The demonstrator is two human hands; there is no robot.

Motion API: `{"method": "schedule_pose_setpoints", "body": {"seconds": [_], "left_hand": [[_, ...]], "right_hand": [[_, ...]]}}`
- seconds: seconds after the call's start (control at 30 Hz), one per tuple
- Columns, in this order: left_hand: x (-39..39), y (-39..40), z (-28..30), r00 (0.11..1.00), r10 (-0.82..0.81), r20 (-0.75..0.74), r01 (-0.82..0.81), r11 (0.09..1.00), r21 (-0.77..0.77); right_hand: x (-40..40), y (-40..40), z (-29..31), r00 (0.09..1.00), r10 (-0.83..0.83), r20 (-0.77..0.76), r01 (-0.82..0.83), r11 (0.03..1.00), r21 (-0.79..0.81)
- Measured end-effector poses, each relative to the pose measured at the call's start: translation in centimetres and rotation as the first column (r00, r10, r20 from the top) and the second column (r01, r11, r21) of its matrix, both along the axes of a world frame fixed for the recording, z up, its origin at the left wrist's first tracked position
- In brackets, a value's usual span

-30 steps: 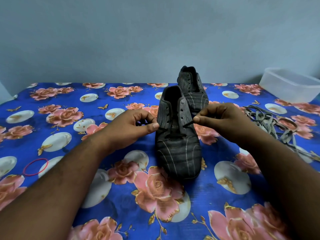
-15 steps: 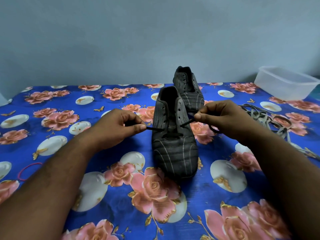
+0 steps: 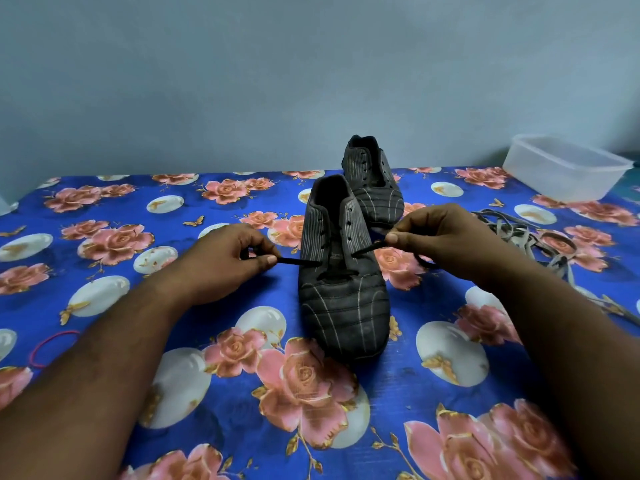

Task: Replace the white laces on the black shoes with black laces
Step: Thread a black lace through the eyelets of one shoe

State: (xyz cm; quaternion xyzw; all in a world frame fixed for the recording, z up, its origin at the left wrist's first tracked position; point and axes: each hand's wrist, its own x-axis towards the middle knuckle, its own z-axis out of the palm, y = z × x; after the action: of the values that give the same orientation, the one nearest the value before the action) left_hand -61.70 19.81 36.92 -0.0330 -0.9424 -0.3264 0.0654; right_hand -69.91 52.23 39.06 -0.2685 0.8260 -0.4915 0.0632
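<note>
A black shoe with pale stripes stands in the middle of the table, toe toward me. A black lace runs through its lowest eyelets. My left hand pinches the lace's left end, drawn out sideways from the shoe. My right hand pinches the right end just off the shoe's other side. The second black shoe stands behind the first, without a lace that I can see. A heap of removed white laces lies to the right.
A clear plastic box sits at the back right corner. A red rubber band lies near the left edge. The table wears a blue flowered cloth; a plain wall rises behind it.
Both hands have drawn apart from the shoe, the left one farther, so more of the black lace shows on each side.
</note>
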Motion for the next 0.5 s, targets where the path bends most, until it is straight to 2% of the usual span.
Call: {"method": "schedule_pose_setpoints", "body": {"seconds": [0.03, 0.1, 0.17, 0.23, 0.3, 0.37, 0.5], "left_hand": [[-0.1, 0.1, -0.1, 1.0, -0.003, -0.012, 0.003, 1.0, -0.008], [-0.3, 0.5, -0.3, 0.999, 0.001, -0.047, 0.002, 0.999, 0.044], [-0.2, 1.3, -0.4, 0.997, 0.001, -0.08, 0.011, 0.989, 0.146], [-0.1, 2.5, -0.4, 0.994, 0.031, -0.107, -0.008, 0.979, 0.205], [-0.1, 3.8, -0.5, 0.991, 0.059, -0.122, -0.031, 0.975, 0.22], [0.0, 4.8, -0.6, 0.99, 0.082, -0.113, -0.053, 0.969, 0.241], [0.3, 6.1, -0.7, 0.991, 0.092, -0.093, -0.062, 0.956, 0.288]], "right_hand": [[-0.3, 0.2, 0.0, 1.0, -0.029, 0.005, 0.029, 0.999, -0.013], [-1.1, 0.9, 0.2, 0.984, -0.159, -0.077, 0.154, 0.986, -0.066], [-2.2, 1.9, 0.2, 0.927, -0.34, -0.157, 0.313, 0.934, -0.174], [-3.3, 3.0, 0.1, 0.863, -0.474, -0.177, 0.439, 0.875, -0.205], [-4.2, 4.0, -0.5, 0.824, -0.524, -0.214, 0.515, 0.851, -0.101], [-4.8, 4.7, -1.2, 0.816, -0.514, -0.265, 0.55, 0.832, 0.078], [-5.7, 5.1, -2.3, 0.811, -0.478, -0.338, 0.582, 0.717, 0.383]]}}
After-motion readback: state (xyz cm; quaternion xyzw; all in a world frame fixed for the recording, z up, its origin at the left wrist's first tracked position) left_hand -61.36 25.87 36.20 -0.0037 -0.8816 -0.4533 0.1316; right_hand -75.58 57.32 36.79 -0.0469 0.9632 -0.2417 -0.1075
